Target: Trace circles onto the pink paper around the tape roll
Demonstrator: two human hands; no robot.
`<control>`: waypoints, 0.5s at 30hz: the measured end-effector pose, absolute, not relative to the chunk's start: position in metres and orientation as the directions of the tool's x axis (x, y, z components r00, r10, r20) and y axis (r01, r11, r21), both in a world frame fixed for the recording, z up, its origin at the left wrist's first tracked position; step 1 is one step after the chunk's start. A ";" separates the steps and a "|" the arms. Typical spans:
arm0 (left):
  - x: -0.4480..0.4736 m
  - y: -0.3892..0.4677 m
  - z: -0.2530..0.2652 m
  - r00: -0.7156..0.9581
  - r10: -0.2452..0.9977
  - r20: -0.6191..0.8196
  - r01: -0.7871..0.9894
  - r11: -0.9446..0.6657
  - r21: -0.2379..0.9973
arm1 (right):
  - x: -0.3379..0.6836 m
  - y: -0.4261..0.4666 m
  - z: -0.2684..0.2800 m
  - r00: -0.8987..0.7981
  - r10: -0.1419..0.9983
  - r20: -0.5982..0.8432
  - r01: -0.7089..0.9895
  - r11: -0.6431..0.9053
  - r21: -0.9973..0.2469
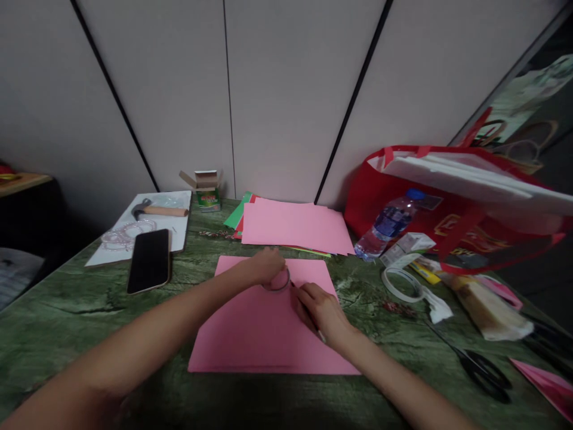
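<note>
In the head view, the left hand (270, 266) grips a ring (281, 289) against the pink paper (250, 340) beneath both hands. The right hand (326, 313), closed on a pen (292, 285), brings its tip beside the rim. No finished outline is discernible; the paper's visible edges look uncut. Scissors (484, 371) lie unheld, right of the right forearm.

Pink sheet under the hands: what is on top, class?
On the pink sheet: a ring at the left hand, and the right hand holding a pen-like tool. The part beneath them is hidden.
</note>
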State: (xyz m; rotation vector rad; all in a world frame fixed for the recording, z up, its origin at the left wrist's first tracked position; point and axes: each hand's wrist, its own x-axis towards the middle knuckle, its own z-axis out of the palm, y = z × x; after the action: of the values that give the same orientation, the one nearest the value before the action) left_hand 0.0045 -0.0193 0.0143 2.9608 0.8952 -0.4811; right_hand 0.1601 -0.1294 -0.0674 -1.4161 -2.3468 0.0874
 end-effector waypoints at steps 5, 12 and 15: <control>-0.004 -0.024 0.007 0.803 0.549 -0.233 0.558 -0.829 -0.034 | 0.179 -0.126 -0.079 -0.316 0.861 0.398 0.799 0.468 -0.377; -0.030 -0.029 -0.017 0.856 0.485 -0.179 0.499 -0.865 0.045 | 0.214 -0.143 -0.083 -0.093 0.874 0.478 0.800 0.351 -0.486; -0.039 -0.029 -0.023 0.844 0.517 -0.146 0.533 -0.838 0.115 | 0.223 -0.150 -0.087 0.016 0.885 0.466 0.793 0.273 -0.545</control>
State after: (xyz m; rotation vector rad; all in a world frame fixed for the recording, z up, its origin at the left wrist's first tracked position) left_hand -0.0394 -0.0289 -0.0227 2.8706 0.8224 -0.1633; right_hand 0.2226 -0.1504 -0.0874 -1.5287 -1.7808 0.1522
